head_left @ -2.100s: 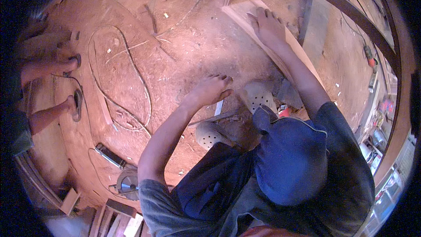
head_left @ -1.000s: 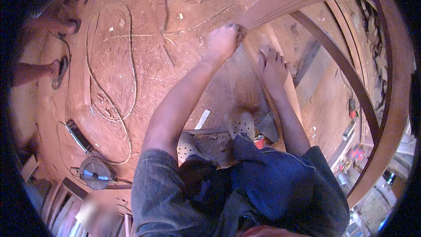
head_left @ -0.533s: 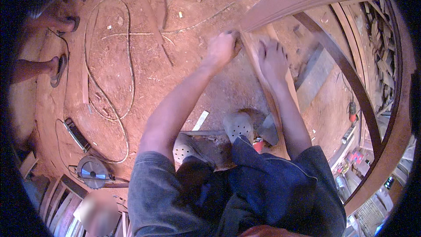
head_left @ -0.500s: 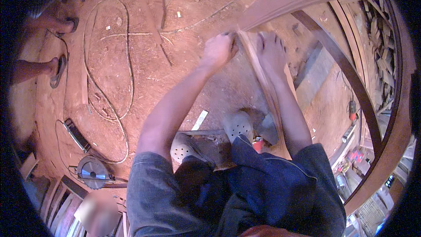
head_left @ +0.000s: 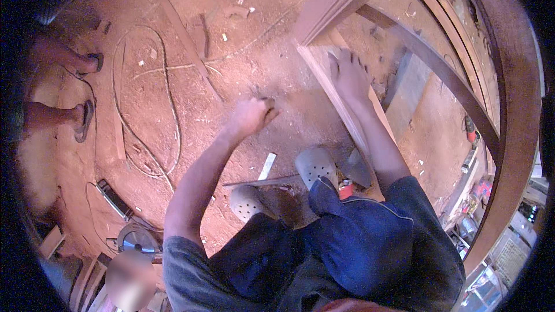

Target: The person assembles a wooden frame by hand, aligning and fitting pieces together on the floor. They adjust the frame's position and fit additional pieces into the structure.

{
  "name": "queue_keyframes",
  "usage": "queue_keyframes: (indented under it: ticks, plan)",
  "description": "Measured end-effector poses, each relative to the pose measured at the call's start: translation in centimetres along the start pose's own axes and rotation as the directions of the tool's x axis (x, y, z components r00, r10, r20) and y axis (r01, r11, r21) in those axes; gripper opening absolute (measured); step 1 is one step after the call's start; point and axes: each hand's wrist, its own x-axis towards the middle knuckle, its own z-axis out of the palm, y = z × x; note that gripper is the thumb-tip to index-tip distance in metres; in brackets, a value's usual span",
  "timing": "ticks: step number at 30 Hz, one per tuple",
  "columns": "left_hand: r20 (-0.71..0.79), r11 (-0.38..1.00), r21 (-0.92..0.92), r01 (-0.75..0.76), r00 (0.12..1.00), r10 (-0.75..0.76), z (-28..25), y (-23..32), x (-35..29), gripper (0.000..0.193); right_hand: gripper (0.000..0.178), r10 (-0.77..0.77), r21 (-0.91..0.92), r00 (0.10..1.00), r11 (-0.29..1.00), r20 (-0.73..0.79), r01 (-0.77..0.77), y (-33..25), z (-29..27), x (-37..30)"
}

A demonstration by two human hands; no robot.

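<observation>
A large brown wooden frame (head_left: 332, 84) stands at my right, with a long pale edge running from its far corner toward my legs. My right hand (head_left: 351, 81) grips the rail beside that edge, fingers bent over the wood and pointing away from me. To the left of the frame, my left hand (head_left: 252, 118) is held above the floor, apart from the wood. Its fingers are curled closed; a small dark bit shows at them, too small to name.
A circular saw (head_left: 137, 240) rests at lower left, near a loose looped cable (head_left: 165, 81). Wood strips (head_left: 188, 37) lie on the reddish dirt floor. Another person's sandalled feet (head_left: 84, 118) are at far left. A red-and-black tool (head_left: 469, 130) lies beyond the frame.
My left hand has come away from the frame's edge, moving left and nearer to me. My right hand stays on the frame. The view has shifted slightly.
</observation>
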Motion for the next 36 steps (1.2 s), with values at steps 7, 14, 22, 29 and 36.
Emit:
queue_keyframes:
  ticks: [7, 14, 22, 29, 36]
  plan:
    - [0.119, 1.0, 0.022, -0.008, 0.993, 0.005, -0.7, 3.4, -0.4, 0.034, 0.042, 0.002, 0.008, 0.993, 1.0, 0.12, -0.003, 0.0, 0.4, 3.1]
    - [0.057, 0.989, 0.002, -0.149, 0.987, 0.148, 0.3, 4.6, 0.0, 0.037, 0.041, -0.005, -0.023, 0.998, 1.0, 0.062, 0.006, 1.6, 0.0, 0.4]
    - [0.011, 0.98, 0.009, -0.2, 0.98, 0.2, 0.5, 3.7, 0.2, 0.037, 0.04, -0.054, -0.053, 0.997, 0.997, 0.06, 0.057, 0.5, 0.0, -1.2]
    - [0.111, 0.99, 0.029, -0.138, 0.985, 0.134, -0.2, 3.7, -0.8, 0.036, 0.041, -0.048, -0.04, 0.995, 0.998, 0.088, 0.051, -0.4, 0.5, -0.2]
    - [0.088, 0.992, 0.007, -0.128, 0.988, 0.127, 0.8, 3.0, -0.4, 0.033, 0.04, -0.153, 0.01, 0.984, 0.988, 0.091, 0.152, 0.1, -0.8, -3.3]
